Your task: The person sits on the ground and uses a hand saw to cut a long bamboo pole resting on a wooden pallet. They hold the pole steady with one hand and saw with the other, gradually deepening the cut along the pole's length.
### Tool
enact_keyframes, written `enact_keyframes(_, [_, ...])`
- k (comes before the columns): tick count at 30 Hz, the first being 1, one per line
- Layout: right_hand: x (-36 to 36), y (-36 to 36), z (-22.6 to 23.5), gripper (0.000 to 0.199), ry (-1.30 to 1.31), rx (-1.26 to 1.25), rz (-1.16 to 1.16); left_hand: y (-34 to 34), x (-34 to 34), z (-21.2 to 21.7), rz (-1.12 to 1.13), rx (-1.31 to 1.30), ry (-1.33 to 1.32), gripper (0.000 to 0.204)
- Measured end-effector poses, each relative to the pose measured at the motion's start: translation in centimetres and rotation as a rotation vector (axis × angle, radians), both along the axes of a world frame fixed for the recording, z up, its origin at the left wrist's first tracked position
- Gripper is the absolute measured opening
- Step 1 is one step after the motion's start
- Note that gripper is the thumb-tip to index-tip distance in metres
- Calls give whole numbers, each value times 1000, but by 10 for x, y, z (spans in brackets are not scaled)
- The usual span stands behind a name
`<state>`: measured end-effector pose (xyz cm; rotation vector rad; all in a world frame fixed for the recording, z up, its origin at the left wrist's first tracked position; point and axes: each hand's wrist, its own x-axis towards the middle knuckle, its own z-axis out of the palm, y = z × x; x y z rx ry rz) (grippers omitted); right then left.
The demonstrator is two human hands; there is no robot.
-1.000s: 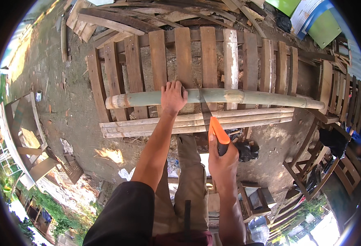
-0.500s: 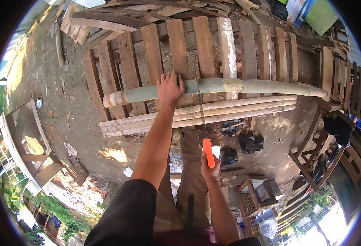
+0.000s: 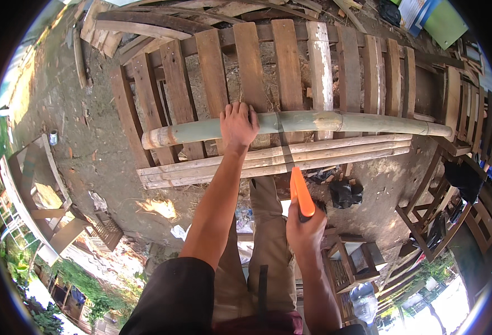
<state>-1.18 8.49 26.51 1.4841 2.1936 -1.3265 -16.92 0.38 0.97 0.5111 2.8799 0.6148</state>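
Observation:
A long green bamboo pole (image 3: 380,121) lies crosswise on a slatted wooden bench (image 3: 209,64). My left hand (image 3: 239,127) is wrapped over the pole left of its middle and presses it against the slats. In my right hand (image 3: 306,229) is a handsaw (image 3: 302,194) with an orange handle. Its narrow dark blade runs forward from the handle and meets the pole just right of my left hand. The blade passes over split bamboo strips (image 3: 335,148) along the bench's near edge. Whether the teeth have entered the pole cannot be made out.
Old boards (image 3: 151,27) are heaped beyond the bench. Black plastic bags (image 3: 346,192) lie on the dirt ground to the near right. A small wooden stand (image 3: 353,262) is beside my right forearm. More slatted wooden frames (image 3: 472,106) stand at the right.
My right hand has pushed the saw forward, bringing its handle closer to the bamboo strips, and the saw slants more. My left hand stays on the pole. The whole view has shifted slightly.

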Motion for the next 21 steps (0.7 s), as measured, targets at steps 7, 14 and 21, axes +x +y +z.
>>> enact_keyframes(7, [-60,17,-60,24,-121,25,-14,1,-1,-1,4,-29,11,20])
enact_keyframes(14, [41,-11,-126,15,298,-3,4,-1,4,2,-37,-83,48,21])
enact_keyframes(21, [21,-34,-121,26,367,-36,-52,-3,0,-1,-35,-29,121,22])
